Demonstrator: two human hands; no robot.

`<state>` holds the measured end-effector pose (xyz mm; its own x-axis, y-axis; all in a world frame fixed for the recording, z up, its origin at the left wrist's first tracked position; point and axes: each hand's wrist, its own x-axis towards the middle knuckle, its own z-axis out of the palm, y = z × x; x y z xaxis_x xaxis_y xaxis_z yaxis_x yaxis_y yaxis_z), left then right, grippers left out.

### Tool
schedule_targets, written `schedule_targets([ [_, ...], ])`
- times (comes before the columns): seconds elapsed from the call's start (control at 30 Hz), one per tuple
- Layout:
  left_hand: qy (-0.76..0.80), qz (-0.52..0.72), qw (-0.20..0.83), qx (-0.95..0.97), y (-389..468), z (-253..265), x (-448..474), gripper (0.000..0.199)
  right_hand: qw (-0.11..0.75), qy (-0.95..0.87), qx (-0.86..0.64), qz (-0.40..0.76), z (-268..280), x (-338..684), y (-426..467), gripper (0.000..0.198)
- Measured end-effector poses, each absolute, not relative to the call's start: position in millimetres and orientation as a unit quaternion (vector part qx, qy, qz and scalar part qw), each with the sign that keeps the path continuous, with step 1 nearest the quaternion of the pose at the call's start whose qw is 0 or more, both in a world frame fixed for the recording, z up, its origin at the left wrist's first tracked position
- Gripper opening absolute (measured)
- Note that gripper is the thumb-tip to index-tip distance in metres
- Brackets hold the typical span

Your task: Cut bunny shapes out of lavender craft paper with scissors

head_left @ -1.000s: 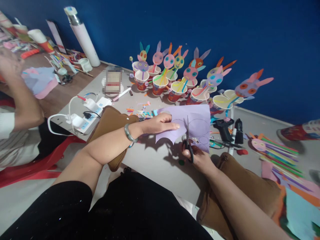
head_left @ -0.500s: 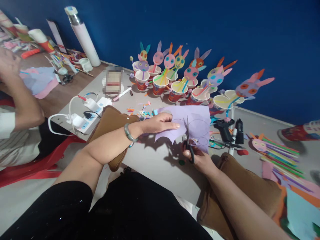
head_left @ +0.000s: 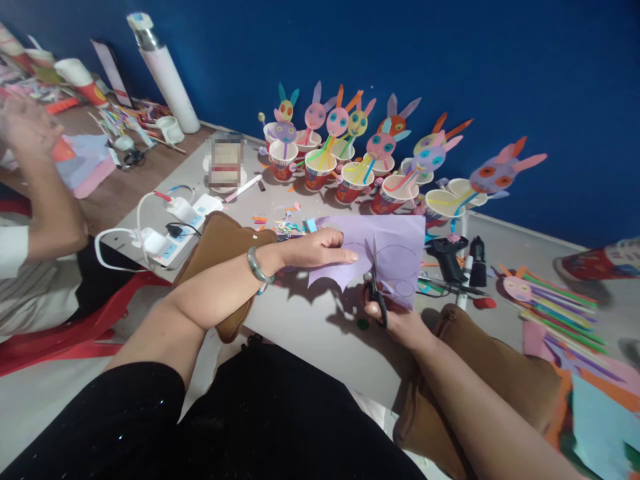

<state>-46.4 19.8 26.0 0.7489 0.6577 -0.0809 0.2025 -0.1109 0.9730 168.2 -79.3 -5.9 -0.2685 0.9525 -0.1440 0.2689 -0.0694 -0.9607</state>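
My left hand (head_left: 324,249) pinches a sheet of purple paper (head_left: 400,235) by its left part, thumb on top. Circles are drawn on the paper, and its lower left edge is cut into scallops. Black-handled scissors (head_left: 376,297) sit in my right hand (head_left: 400,323), with the blades pointing away from me and into the sheet between two outlines. The blades look nearly closed. Most of my right fingers are hidden under the paper and handles.
Paper cups with rabbit-faced figures (head_left: 347,175) line the blue wall. A glue gun (head_left: 447,259) lies right of the paper; a power strip (head_left: 186,230) is at left. Brown cushions (head_left: 495,373) hang over the table edge. A co-worker's hand (head_left: 30,130) is at far left.
The purple sheet has shifted slightly, its right side moving a little to the right. Both my hands stay almost in place. The co-worker's hands have moved, and something orange shows by them.
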Motion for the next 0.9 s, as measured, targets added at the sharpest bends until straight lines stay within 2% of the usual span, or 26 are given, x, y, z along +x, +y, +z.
schedule_targets([
  [0.43,0.283,0.221,0.621,0.697,19.0,25.8,-47.3,0.047,0.333,-0.604,-0.494,0.53,-12.0,171.1,-79.9,0.046],
  [0.67,0.33,0.348,0.701,0.527,24.6,10.3,-31.4,0.053,0.35,-0.591,-0.527,0.5,-12.0,174.6,-78.1,0.059],
  [0.8,0.374,0.322,0.786,0.372,21.9,6.4,-20.9,0.039,0.39,-0.609,-0.521,0.454,-16.0,178.3,-76.1,0.059],
  [0.9,0.348,0.288,0.809,0.376,16.3,5.6,-19.7,0.018,0.411,-0.621,-0.505,0.435,-23.2,180.6,-74.7,0.059],
])
